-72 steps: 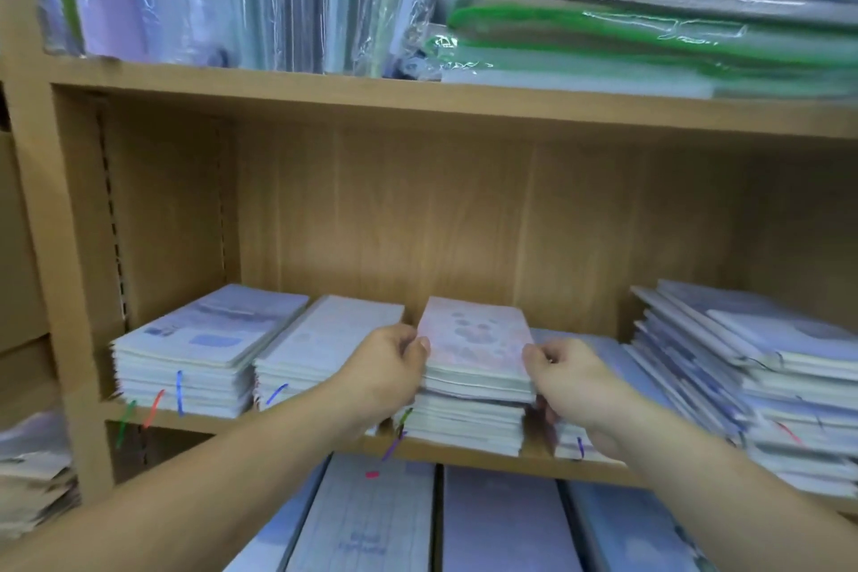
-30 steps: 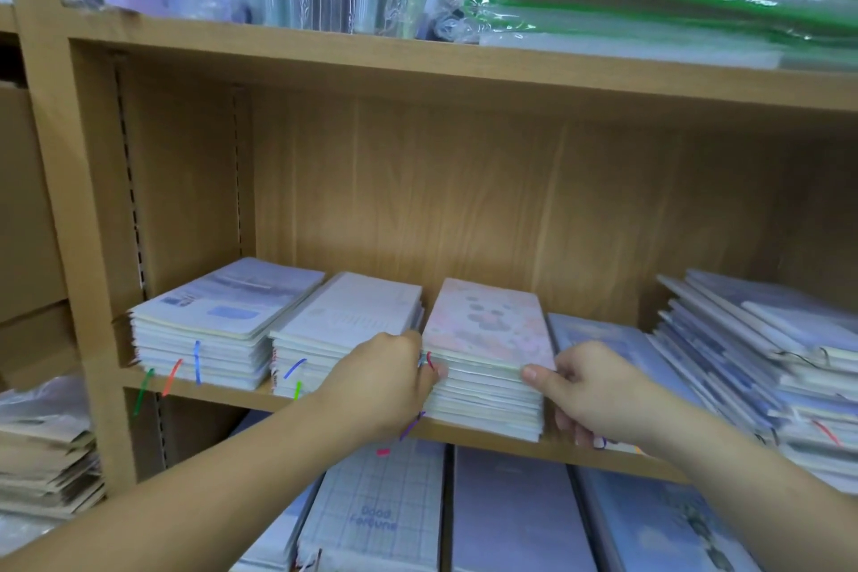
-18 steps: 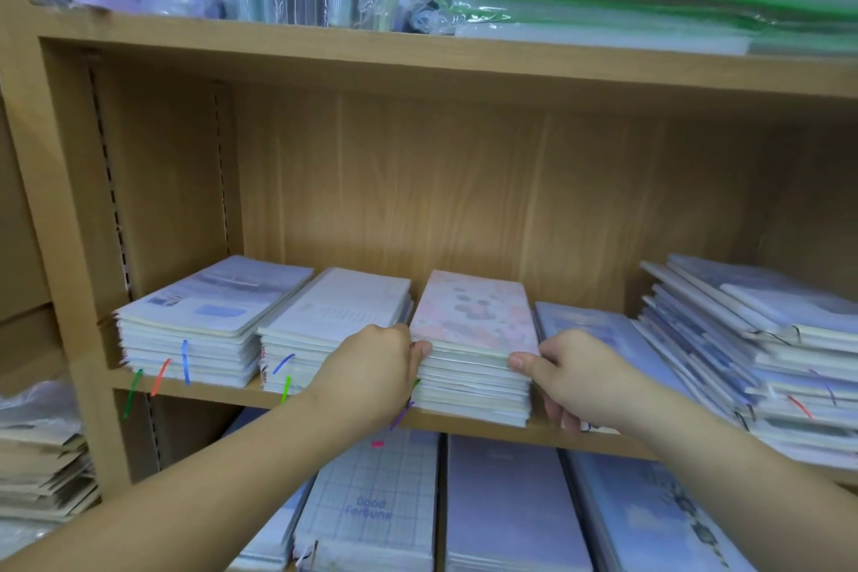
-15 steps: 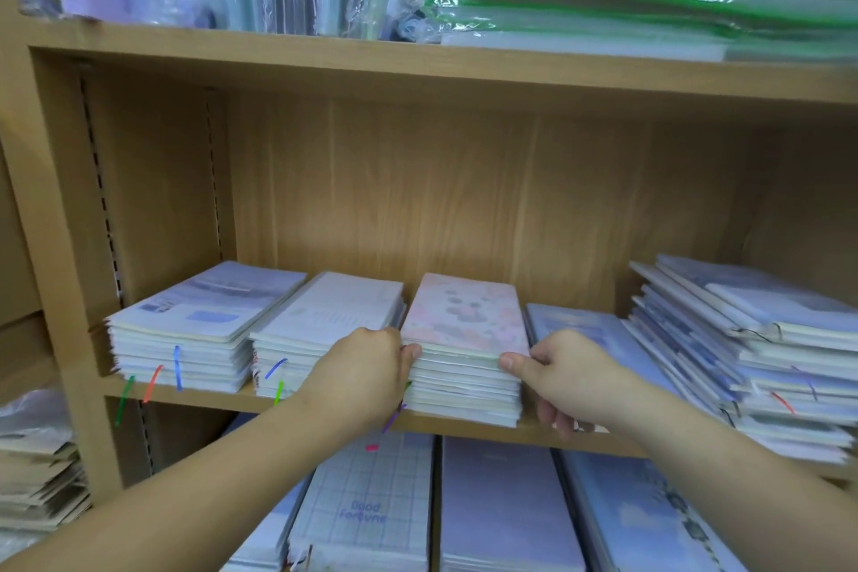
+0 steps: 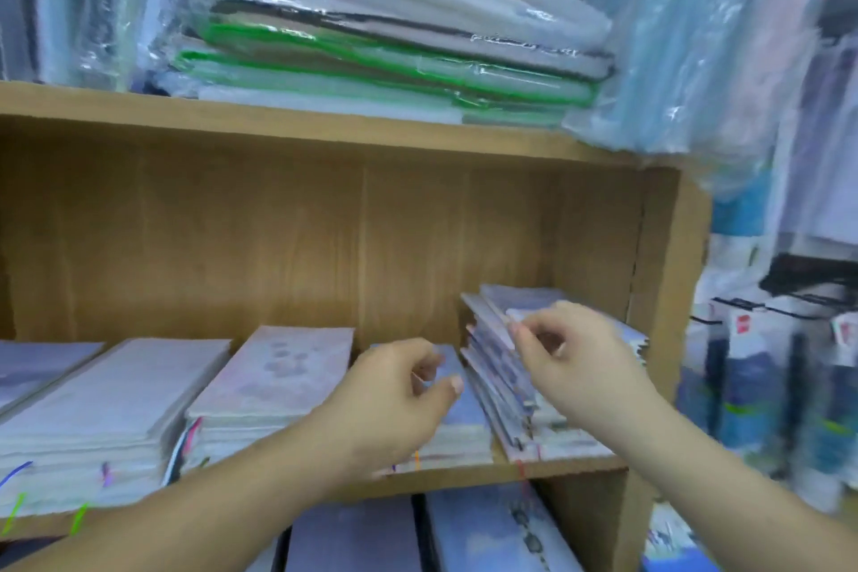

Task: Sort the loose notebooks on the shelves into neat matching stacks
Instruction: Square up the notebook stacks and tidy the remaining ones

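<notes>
**Both hands at the untidy end of the notebook shelf**

Wooden shelving (image 5: 325, 130) fills the view. Plastic-wrapped packs (image 5: 371, 37) are piled on its upper board, and clear plastic bags (image 5: 696, 60) hang off to the right. On the middle shelf (image 5: 464, 474) the notebooks lie in a row: a white stack (image 5: 116, 404), a pink stack (image 5: 278, 376) just beside it, then a low blue stack (image 5: 464, 413). At the far right, against the side panel, is a leaning, ragged stack (image 5: 492, 339) with its edges fanned out.

The left hand (image 5: 394, 404) hovers over the low blue stack with fingers loosely curled and thumb apart, nothing between them. The right hand (image 5: 580, 367) is up at the top of the ragged stack, fingertips at the edge of the uppermost notebooks. Motion blur hides whether it actually pinches one. More notebooks (image 5: 353, 534) lie flat on the shelf below.
</notes>
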{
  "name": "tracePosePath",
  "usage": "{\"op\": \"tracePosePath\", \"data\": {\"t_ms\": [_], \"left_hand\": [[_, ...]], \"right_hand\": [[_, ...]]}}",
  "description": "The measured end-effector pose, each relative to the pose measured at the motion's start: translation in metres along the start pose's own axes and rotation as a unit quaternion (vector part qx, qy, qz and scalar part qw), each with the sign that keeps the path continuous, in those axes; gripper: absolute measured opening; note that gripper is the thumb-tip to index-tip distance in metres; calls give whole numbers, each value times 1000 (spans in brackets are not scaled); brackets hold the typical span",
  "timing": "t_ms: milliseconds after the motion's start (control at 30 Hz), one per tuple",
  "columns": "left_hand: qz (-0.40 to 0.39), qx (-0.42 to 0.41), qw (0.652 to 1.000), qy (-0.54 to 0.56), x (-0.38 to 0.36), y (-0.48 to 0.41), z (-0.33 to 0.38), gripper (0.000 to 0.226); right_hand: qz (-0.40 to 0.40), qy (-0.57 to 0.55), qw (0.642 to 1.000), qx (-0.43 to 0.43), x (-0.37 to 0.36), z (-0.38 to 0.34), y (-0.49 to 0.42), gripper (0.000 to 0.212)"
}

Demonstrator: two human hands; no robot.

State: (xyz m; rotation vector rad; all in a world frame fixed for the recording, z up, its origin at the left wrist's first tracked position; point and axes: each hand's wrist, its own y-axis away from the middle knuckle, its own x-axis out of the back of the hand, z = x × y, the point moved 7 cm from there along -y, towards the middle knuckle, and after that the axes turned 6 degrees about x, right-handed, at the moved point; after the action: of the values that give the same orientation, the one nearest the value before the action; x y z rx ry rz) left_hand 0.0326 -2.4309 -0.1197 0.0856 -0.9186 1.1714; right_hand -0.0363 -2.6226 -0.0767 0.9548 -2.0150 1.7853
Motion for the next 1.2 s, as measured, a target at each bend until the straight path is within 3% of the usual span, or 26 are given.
{"op": "tracePosePath", "data": {"t_ms": [67, 133, 200, 400, 567, 667, 767, 800, 867, 933, 1000, 1067, 1133, 1200], "left_hand": [[-2, 4, 998, 64, -33, -32, 15, 27], [0, 28, 992, 123, -62, -56, 27, 39], [8, 57, 984, 170, -85, -73, 34, 47], [36, 137, 953, 269, -106, -87, 29, 39], [36, 190, 926, 323, -110, -87, 37, 45], [37, 211, 919, 330, -107, -88, 44, 35], [43, 192, 906, 376, -102, -81, 53, 22], [39, 181, 898, 399, -99, -76, 58, 19], [31, 163, 884, 437, -92, -66, 60, 17], [16, 154, 871, 466, -86, -55, 57, 19], [-17, 157, 865, 477, -83, -41, 54, 25], [-43, 157, 866, 472, -73, -29, 49, 18], [-57, 136, 885, 443, -53, -20, 41, 25], [-48, 106, 919, 376, -29, -14, 30, 41]], "right_hand": [[26, 79, 997, -8, 18, 30, 6, 26], [-23, 130, 991, -39, 19, 61, 9, 28], [-52, 133, 989, -35, 17, 81, 14, 33], [16, 132, 991, 31, 19, 90, 21, 34], [41, 84, 995, 18, 19, 98, 14, 34], [20, 55, 998, -32, 20, 102, 17, 31], [46, 49, 986, -151, 33, 120, 36, 39], [40, 26, 978, -203, 37, 126, 45, 47], [18, -120, 939, -321, 36, 135, 60, 55], [-7, -349, 843, -410, 22, 128, 73, 44], [-18, -495, 760, -421, 18, 105, 75, 34], [-20, -520, 753, -403, 20, 89, 74, 32], [-26, -496, 787, -366, 24, 71, 69, 27], [-42, -476, 823, -309, 24, 48, 60, 39]]}}
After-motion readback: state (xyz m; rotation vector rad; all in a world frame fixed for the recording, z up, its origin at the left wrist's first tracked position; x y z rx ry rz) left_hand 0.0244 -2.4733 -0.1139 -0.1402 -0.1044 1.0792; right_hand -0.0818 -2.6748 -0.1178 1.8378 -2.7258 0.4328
